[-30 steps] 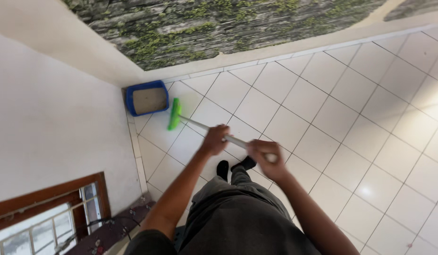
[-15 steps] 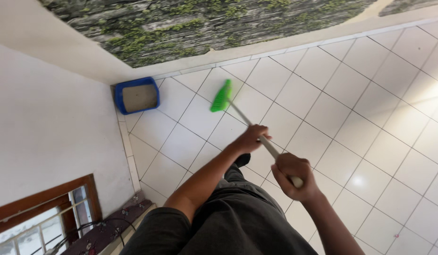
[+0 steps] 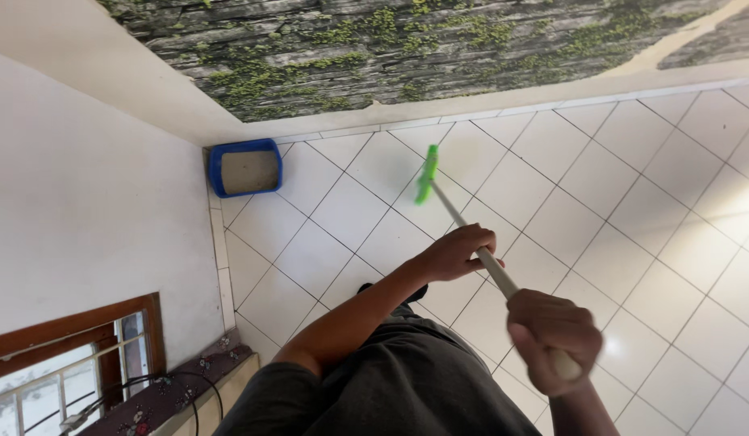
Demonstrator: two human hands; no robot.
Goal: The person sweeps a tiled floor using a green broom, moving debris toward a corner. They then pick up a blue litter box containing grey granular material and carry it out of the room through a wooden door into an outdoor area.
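As both hands grip, the green broom has swung right.

View: head-worn, single | Facing: steeply down, tilted toward room corner | Range: hands close, tiled floor farther | Overlap: none, only one view

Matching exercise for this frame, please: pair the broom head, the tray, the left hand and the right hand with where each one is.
Things:
1. broom head
2. tray
3. left hand
4. right hand

Places:
A. gripping the top end of the handle
B. on the tiles, out in the open floor
C. in the corner where the walls meet
D. gripping the handle partway down

Pairs: 1-B, 2-C, 3-D, 4-A
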